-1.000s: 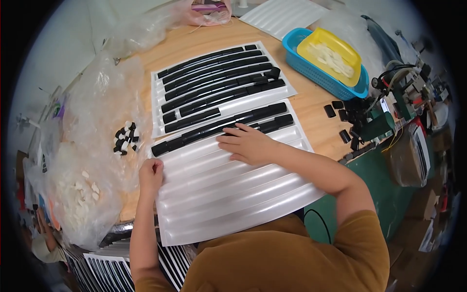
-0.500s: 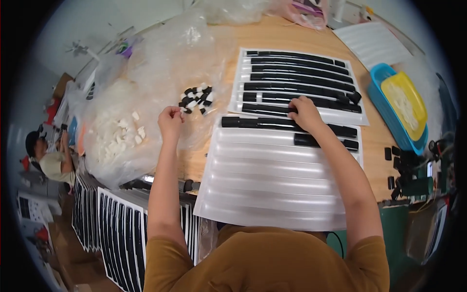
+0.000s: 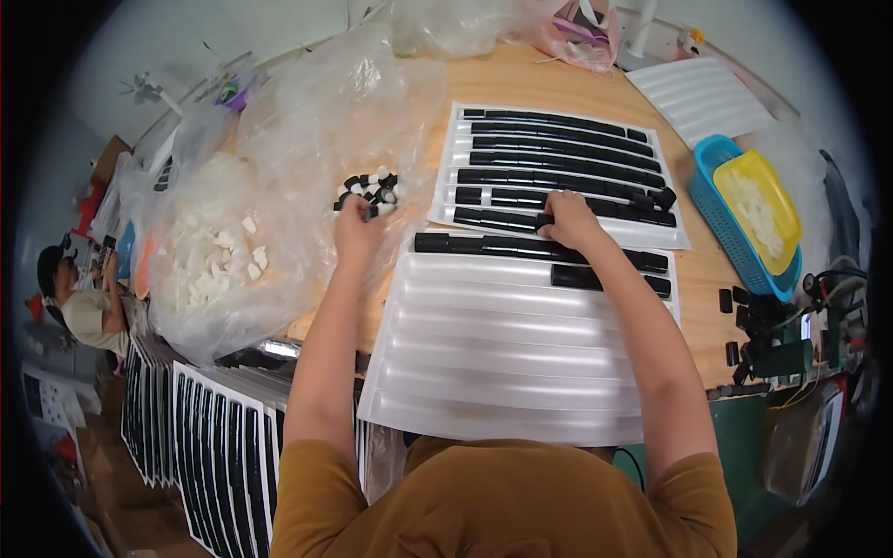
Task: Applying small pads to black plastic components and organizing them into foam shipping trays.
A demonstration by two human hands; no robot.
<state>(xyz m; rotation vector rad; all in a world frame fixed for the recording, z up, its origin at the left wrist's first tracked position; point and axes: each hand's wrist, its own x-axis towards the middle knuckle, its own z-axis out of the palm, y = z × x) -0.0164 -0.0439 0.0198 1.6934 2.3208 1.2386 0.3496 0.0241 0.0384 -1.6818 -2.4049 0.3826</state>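
Note:
My left hand (image 3: pixel 357 232) reaches to the near edge of a small pile of black and white cap-like pieces (image 3: pixel 379 189). Its fingers are drawn together at the pile; what they pinch is too small to make out. My right hand (image 3: pixel 571 221) closes its fingertips on a short black cylinder (image 3: pixel 542 221) at the end of the nearest row in the far ribbed sheet (image 3: pixel 445 192). Several rows of black cylinders lie in that sheet's grooves. Below it, a nearer ribbed sheet (image 3: pixel 502 358) carries black cylinders in its top grooves, partly hidden by my right forearm.
White pieces (image 3: pixel 219 265) lie on clear plastic film (image 3: pixel 307 121) at the left. To the right stand a blue basket (image 3: pixel 712 209) with a yellow one (image 3: pixel 789 200) and loose black cylinders (image 3: pixel 732 353). Filled sheets (image 3: pixel 223 437) stand below the table's left edge; another person (image 3: pixel 88 302) sits far left.
My left hand has moved right and onto the pile of black and white pieces. My right hand stays at the far sheet's nearest row. The whole view has shifted slightly.

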